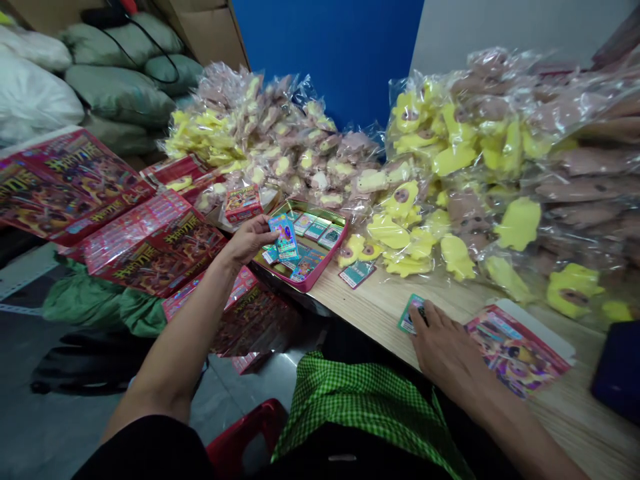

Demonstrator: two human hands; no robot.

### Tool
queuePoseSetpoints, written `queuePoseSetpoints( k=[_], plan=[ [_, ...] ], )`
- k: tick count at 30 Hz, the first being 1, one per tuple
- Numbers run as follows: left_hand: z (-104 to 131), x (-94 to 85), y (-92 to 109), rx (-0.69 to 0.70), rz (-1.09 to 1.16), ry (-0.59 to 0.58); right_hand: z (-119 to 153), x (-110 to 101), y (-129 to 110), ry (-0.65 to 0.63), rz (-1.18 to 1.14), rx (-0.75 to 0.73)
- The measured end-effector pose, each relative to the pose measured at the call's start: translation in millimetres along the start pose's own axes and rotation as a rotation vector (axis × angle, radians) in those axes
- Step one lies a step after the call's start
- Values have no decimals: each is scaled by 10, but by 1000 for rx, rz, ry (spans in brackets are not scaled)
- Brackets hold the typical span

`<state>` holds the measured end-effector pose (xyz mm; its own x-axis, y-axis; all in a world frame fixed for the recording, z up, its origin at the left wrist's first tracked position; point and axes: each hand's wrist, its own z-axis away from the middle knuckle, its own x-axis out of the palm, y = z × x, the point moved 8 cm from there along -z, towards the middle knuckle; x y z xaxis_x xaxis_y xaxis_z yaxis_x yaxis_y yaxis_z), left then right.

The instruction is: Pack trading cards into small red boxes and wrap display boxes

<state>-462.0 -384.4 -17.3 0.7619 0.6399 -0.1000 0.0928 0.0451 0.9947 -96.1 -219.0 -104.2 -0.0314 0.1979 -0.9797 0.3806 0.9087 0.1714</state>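
My left hand point(249, 240) pinches a blue-bordered trading card point(284, 238) with a colourful picture on it. It holds the card over a pink-rimmed metal tin point(316, 283), where several other cards lie on the gold-coloured inside. On the wooden table, my right hand point(443, 337) grips a green-bordered card point(409, 315) near the front edge, its fingers covering part of it. Between the tin and that hand lies a loose teal card point(357, 273). A flattened red printed box point(520, 343) rests beside my right wrist.
Plastic-bagged yellow and brown plush-like figures point(280, 133) are heaped along the back, with more bagged figures point(460, 153) on the right. Red printed cartons point(150, 247) stand at left, a small red box point(243, 202) behind the tin. A dark blue object point(617, 370) sits far right.
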Motion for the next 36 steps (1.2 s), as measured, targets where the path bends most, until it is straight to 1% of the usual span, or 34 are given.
queuePoseSetpoints(
  k=[1,2,3,4,5,6,7,8,9,10,11,13,14,15,16,18,19,20,22,24,27,29,31,33,36],
  plan=[
    [38,101,72,12,35,-16,2,31,-1,9,7,-8],
    [83,281,117,13,61,-67,-4,64,1,5,15,-9],
    [133,532,130,8,70,-149,-14,93,0,-10,25,-7],
    [190,841,101,-5,42,-256,-25,116,-6,-30,36,-4],
    [249,1172,38,-12,-33,-364,-30,128,-14,-51,46,-1],
    [299,1485,-52,-3,-159,-440,-29,126,-27,-67,50,1],
    [327,1749,-161,14,-342,-467,-20,109,-43,-75,44,-2],
    [344,1971,-266,31,-502,-469,-3,79,-65,-73,26,-12],
    [360,2150,-347,44,-588,-459,22,40,-88,-64,3,-26],
    [378,2275,-402,55,-650,-436,54,-2,-107,-52,-22,-36],
    [405,2350,-422,72,-686,-406,91,-40,-124,-40,-46,-42],
    [509,2393,-378,155,-786,-363,173,-89,-164,-21,-77,-45],
    [598,2404,-337,232,-858,-387,216,-100,-195,-10,-83,-48],
    [711,2421,-309,323,-931,-450,258,-105,-235,5,-79,-54],
    [845,2439,-309,417,-997,-542,299,-111,-280,27,-67,-60],
    [1106,2433,-402,551,-1086,-726,372,-132,-378,86,-33,-76],
    [1194,2400,-476,583,-1122,-769,402,-151,-422,117,-20,-86],
    [1247,2355,-550,599,-1159,-773,425,-175,-457,143,-14,-96],
    [1300,2285,-667,640,-1198,-742,439,-229,-497,172,-30,-127],
    [1323,2265,-700,730,-1177,-704,405,-283,-479,182,-58,-135],
    [1285,2268,-629,865,-1102,-600,290,-343,-388,209,-110,-98],
    [1239,2279,-562,927,-1059,-516,217,-348,-343,233,-128,-67],
    [1224,2304,-509,982,-1026,-458,178,-330,-340,248,-131,-52],
    [1241,2325,-470,1020,-1007,-420,174,-314,-361,254,-131,-47],
    [1282,2329,-414,1030,-994,-372,194,-336,-386,269,-143,-40]
  ],
)
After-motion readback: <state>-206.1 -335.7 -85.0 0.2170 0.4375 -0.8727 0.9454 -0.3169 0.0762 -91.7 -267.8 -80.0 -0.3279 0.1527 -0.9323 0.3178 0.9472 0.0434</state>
